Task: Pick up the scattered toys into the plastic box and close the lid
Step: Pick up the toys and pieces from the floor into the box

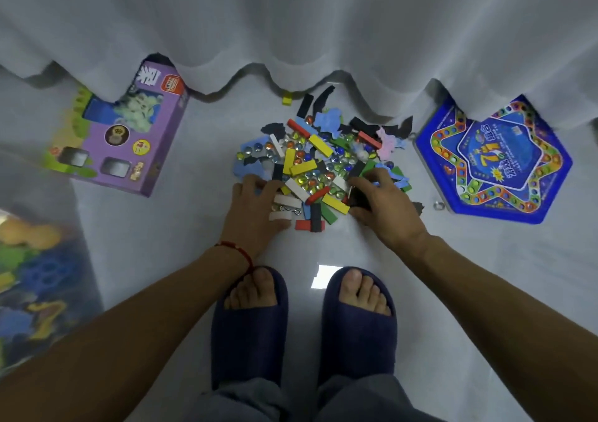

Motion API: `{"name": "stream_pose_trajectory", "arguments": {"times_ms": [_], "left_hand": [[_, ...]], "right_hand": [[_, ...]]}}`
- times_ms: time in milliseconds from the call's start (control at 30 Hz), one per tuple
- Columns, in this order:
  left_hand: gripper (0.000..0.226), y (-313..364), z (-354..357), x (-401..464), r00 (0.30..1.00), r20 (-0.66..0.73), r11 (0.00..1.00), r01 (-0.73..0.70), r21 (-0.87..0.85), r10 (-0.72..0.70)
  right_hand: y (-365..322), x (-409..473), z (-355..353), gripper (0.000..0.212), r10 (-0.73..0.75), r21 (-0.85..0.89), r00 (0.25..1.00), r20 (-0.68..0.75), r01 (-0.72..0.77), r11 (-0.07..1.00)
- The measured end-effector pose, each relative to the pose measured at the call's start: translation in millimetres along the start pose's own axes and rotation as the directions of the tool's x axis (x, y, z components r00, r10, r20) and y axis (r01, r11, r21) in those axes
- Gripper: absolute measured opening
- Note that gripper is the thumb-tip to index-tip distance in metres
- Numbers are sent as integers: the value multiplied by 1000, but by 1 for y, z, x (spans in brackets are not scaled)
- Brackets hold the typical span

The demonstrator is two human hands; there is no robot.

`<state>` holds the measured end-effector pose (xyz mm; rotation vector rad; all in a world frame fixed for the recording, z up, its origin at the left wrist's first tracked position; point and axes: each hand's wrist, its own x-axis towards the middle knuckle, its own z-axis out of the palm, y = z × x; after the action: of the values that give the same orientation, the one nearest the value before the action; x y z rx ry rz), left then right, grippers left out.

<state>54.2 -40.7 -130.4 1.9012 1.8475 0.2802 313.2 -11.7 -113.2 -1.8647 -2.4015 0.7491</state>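
Toy pile [323, 166] lying on pale floor [181, 227] ahead of my slippers [356, 324], below curtain hem [291, 49]: flat yellow, red, white, black, green blocks, glass marbles, blue and pink foam cutouts, all heaped together. My left hand [255, 209] resting flat on near-left edge, fingers straight, white blocks showing between them. My right hand [382, 203] curling around small dark piece [357, 196] at near-right edge. Clear plastic box [35, 279] sitting far left, already holding toys.

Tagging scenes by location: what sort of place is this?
Probably a room at home, on the floor by a window: a long white curtain hangs to pale floor, toy pile and game boxes lie about, and the person wears house slippers.
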Motion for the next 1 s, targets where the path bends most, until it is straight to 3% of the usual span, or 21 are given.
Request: {"name": "stream_pose_trajectory", "arguments": {"times_ms": [200, 333, 433, 633, 800, 1000], "left_hand": [[54, 1, 0, 2, 999, -7, 991, -33, 127, 34], [30, -4, 0, 0, 979, -38, 935, -179, 306, 199], [30, -10, 2, -1, 967, -15, 904, -234, 359, 256], [36, -7, 5, 0, 972, -112, 962, -181, 205, 207], [41, -5, 4, -2, 985, -108, 985, -124, 116, 137], [34, -22, 1, -6, 990, -139, 993, -54, -104, 39]], "right_hand": [[1, -3, 0, 36, -16, 5, 999, -47, 17, 1000], [2, -9, 2, 31, -35, 18, 996, -87, 37, 999], [4, -11, 8, 33, -49, -19, 992, -114, 48, 999], [4, -14, 23, 34, -65, -107, 981, -181, 46, 993], [6, -15, 26, 30, -92, -96, 976, -199, 74, 993], [8, -18, 25, 29, -30, 20, 967, -253, 36, 999]]}}
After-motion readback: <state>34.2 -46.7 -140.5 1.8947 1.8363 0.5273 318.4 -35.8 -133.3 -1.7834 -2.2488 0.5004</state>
